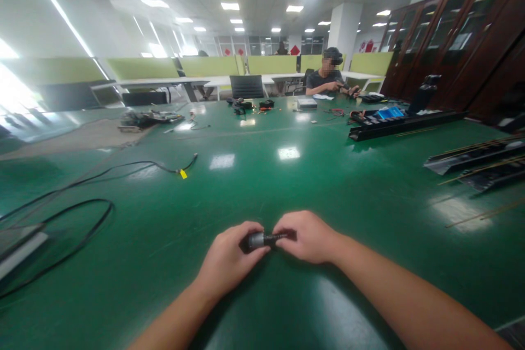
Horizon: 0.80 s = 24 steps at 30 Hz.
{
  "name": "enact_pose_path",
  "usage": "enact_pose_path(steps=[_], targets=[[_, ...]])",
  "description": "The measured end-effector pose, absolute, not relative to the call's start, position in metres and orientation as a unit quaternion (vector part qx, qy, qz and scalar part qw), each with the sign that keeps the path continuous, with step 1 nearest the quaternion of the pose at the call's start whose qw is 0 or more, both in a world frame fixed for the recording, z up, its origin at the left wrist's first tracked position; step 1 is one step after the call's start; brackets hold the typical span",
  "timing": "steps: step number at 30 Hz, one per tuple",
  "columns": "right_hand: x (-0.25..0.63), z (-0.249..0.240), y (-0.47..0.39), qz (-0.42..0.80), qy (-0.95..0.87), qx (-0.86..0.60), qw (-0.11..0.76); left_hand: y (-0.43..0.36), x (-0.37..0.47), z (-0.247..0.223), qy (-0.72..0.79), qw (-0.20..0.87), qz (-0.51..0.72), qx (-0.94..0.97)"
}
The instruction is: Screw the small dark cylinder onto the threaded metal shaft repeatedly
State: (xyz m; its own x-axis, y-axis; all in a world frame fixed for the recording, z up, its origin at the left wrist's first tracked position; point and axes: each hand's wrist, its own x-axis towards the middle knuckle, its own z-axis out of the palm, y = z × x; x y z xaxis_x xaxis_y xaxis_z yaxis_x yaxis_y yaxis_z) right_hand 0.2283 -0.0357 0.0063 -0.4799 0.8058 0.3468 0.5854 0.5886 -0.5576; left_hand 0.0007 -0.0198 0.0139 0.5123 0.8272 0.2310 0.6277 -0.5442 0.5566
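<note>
A small black flashlight (257,239) with a greyish band lies crosswise between my two hands, close above or on the green tabletop (254,191). My left hand (232,249) curls its thumb and fingers round the thicker left end. On the thinner, ridged right part, my right hand (307,236) closes with thumb and fingertips. Parts of both ends are hidden by the fingers.
Black cable (102,213) with a yellow tag (183,174) runs along the left. Dark metal channels (471,161) and thin rods lie right. Farther back are a long black rail (385,127), electronic parts (241,105), a grey box (307,104) and a seated person (326,79).
</note>
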Motion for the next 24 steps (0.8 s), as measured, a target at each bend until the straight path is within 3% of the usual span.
enact_pose_path(steps=[24], targets=[[0.2277, 0.0049, -0.036, 0.2, -0.831, -0.422, 0.301, -0.0194, 0.0005, 0.0122, 0.431, 0.209, 0.247, 0.842]])
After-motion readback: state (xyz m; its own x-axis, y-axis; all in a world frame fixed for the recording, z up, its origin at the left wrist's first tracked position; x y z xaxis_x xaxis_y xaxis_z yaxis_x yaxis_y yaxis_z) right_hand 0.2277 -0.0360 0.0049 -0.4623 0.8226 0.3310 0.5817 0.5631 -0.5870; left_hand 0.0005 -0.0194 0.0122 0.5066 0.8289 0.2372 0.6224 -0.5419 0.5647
